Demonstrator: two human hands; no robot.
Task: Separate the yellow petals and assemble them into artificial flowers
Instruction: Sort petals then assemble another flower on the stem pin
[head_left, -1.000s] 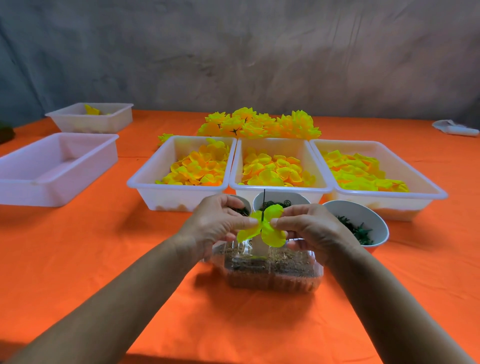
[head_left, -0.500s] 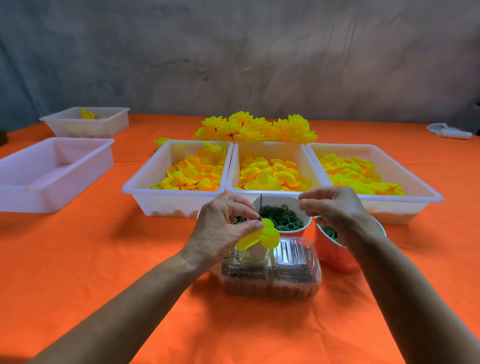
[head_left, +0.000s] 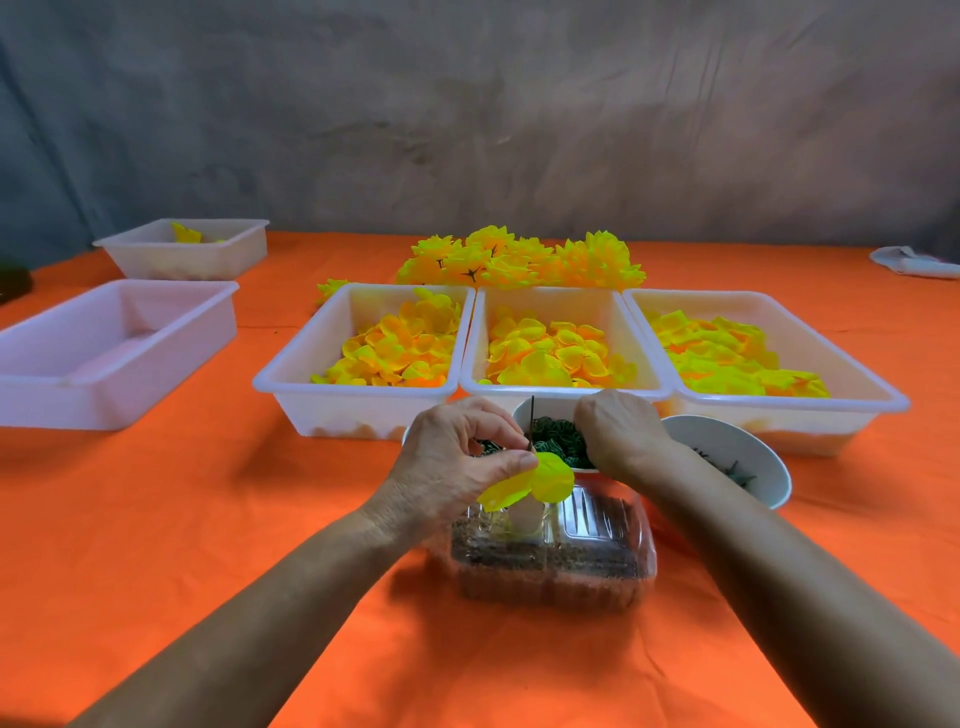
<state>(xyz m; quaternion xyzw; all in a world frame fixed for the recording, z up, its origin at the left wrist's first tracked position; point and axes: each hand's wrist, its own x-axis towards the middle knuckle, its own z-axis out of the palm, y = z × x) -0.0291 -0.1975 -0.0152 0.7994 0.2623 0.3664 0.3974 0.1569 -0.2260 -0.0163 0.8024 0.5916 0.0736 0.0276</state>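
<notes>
My left hand (head_left: 457, 467) pinches a yellow-green petal piece (head_left: 540, 483) threaded on a thin dark stem wire (head_left: 532, 415), above a clear plastic box (head_left: 550, 556). My right hand (head_left: 618, 436) reaches down into the middle white bowl (head_left: 550, 408) of small green rings (head_left: 553, 439); its fingertips are hidden, so I cannot tell whether it holds one. Three white trays hold loose yellow petals: left (head_left: 395, 348), middle (head_left: 550, 348), right (head_left: 727, 353). Behind them lies a pile of finished yellow flowers (head_left: 519, 262).
A second white bowl (head_left: 737, 457) with dark green pieces sits at right. An empty white tray (head_left: 104, 353) and a smaller tray (head_left: 187, 252) stand at left on the orange tablecloth (head_left: 156, 519). A white cloth (head_left: 914, 262) lies at the far right.
My right hand let go of the petal piece, moved up and forward, then dipped into the bowl of green rings. The left hand keeps the petal piece on the wire.
</notes>
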